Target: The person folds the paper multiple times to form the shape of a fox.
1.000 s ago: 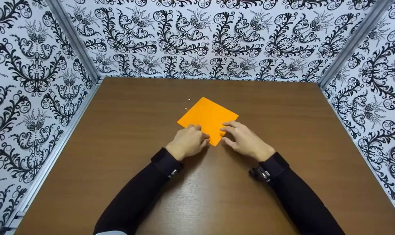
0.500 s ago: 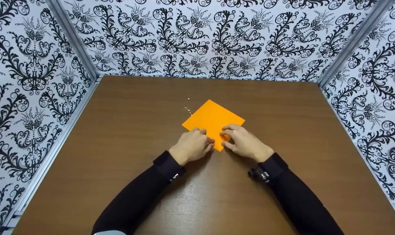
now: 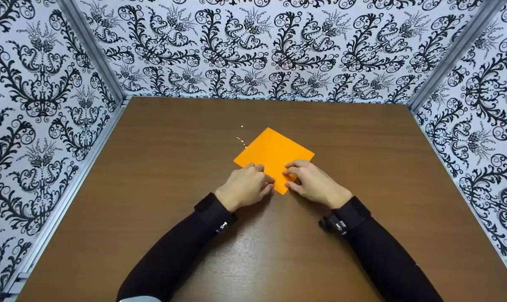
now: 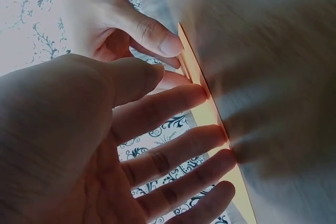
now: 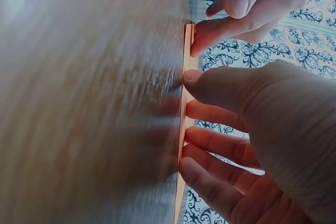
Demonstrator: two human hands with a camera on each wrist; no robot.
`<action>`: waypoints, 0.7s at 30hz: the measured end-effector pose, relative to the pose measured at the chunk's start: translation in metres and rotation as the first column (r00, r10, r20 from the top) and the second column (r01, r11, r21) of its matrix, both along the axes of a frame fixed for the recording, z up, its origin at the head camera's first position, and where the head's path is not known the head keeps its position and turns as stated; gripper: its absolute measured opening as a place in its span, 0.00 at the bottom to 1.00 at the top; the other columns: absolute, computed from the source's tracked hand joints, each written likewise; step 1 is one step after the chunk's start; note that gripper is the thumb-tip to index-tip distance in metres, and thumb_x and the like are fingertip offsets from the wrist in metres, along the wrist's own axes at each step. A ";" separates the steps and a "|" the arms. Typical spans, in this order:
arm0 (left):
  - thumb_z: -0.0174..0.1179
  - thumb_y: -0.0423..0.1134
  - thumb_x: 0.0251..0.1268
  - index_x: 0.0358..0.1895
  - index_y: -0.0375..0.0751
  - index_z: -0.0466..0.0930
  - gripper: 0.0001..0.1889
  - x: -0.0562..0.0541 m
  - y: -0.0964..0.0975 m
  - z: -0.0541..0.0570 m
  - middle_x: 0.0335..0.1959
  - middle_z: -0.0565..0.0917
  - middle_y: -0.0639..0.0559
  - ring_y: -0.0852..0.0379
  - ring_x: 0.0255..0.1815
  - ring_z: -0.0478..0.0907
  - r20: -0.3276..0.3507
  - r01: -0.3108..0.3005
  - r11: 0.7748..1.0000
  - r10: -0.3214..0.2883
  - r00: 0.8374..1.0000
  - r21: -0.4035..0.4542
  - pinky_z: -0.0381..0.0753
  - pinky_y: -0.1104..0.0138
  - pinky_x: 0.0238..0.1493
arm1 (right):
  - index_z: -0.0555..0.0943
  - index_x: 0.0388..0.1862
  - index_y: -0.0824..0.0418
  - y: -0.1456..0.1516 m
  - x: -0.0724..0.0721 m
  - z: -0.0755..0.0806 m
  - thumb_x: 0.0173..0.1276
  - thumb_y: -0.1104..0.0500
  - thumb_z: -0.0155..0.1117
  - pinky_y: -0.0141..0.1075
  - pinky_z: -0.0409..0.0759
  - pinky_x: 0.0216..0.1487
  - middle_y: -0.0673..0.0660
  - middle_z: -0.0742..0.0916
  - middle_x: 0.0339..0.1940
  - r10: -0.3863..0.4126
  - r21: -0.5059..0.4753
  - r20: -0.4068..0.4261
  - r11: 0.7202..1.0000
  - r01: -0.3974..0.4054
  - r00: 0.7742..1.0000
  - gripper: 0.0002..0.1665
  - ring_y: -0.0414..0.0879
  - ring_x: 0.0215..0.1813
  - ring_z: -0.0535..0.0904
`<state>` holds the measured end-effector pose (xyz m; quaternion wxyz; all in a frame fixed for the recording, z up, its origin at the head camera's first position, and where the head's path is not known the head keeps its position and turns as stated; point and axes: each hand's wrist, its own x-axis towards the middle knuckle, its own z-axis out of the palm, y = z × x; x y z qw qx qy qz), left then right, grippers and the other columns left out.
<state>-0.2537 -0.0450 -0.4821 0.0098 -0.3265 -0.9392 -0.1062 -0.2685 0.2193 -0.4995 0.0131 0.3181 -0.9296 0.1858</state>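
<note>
An orange square of paper (image 3: 274,147) lies on the brown table, one corner pointing toward the person. My left hand (image 3: 245,184) rests over its near left edge. In the left wrist view its extended fingers (image 4: 178,142) have their tips on the paper, with the thumb apart from it. Across the near corner, my right hand (image 3: 314,182) touches the near right edge with relaxed, slightly bent fingers. The right wrist view has the right thumb (image 5: 215,83) right at the paper's edge and the fingertips along its surface. Parts of the near edges are hidden under the hands.
The wooden table (image 3: 173,138) reaches back to a wall (image 3: 253,50) with black floral patterning. Similar panels stand at both sides, joined by grey metal posts (image 3: 94,50). Small pale specks (image 3: 241,141) show just left of the paper.
Over the second, the paper has slid a little right and toward the person, and my left hand moved with it. In the last half second, almost nothing has moved.
</note>
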 end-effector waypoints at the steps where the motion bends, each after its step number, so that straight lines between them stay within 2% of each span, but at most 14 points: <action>1: 0.64 0.51 0.94 0.65 0.57 0.98 0.15 -0.001 0.000 0.000 0.57 0.93 0.44 0.41 0.57 0.90 0.007 -0.004 1.000 0.004 1.000 0.005 0.99 0.42 0.50 | 0.90 0.72 0.69 0.000 0.000 0.000 0.87 0.57 0.77 0.61 0.85 0.83 0.69 0.90 0.76 -0.002 -0.002 0.004 1.000 0.002 1.000 0.23 0.67 0.79 0.86; 5: 0.64 0.53 0.94 0.68 0.54 0.97 0.17 -0.005 -0.002 -0.001 0.63 0.92 0.43 0.41 0.61 0.90 0.033 -0.026 1.000 0.026 0.999 0.007 0.99 0.43 0.55 | 0.91 0.71 0.68 0.000 0.001 0.001 0.87 0.56 0.78 0.61 0.86 0.83 0.69 0.90 0.75 -0.008 -0.004 0.018 1.000 0.008 1.000 0.23 0.66 0.78 0.86; 12: 0.68 0.52 0.91 0.71 0.49 0.93 0.19 -0.017 -0.011 -0.003 0.79 0.86 0.40 0.36 0.76 0.85 0.052 -0.064 0.997 0.062 0.997 0.031 0.98 0.37 0.60 | 0.92 0.68 0.67 -0.001 0.000 0.001 0.85 0.56 0.79 0.60 0.88 0.80 0.68 0.91 0.72 -0.004 -0.015 0.008 1.000 0.004 1.000 0.21 0.66 0.75 0.88; 17: 0.69 0.51 0.90 0.75 0.48 0.90 0.21 -0.029 -0.021 -0.006 0.86 0.81 0.40 0.37 0.85 0.81 0.072 -0.095 0.995 0.093 0.993 0.024 0.96 0.35 0.64 | 0.92 0.68 0.68 -0.001 0.001 0.001 0.85 0.57 0.79 0.60 0.88 0.81 0.68 0.91 0.71 -0.006 -0.013 0.004 1.000 0.006 1.000 0.21 0.66 0.74 0.89; 21: 0.68 0.51 0.91 0.80 0.48 0.87 0.24 -0.034 -0.026 -0.009 0.89 0.79 0.40 0.36 0.89 0.78 0.099 -0.088 0.996 0.088 0.991 0.000 0.94 0.35 0.70 | 0.93 0.67 0.68 -0.001 0.002 0.000 0.84 0.58 0.80 0.60 0.88 0.79 0.68 0.92 0.70 0.004 -0.014 -0.016 1.000 -0.004 1.000 0.20 0.66 0.73 0.89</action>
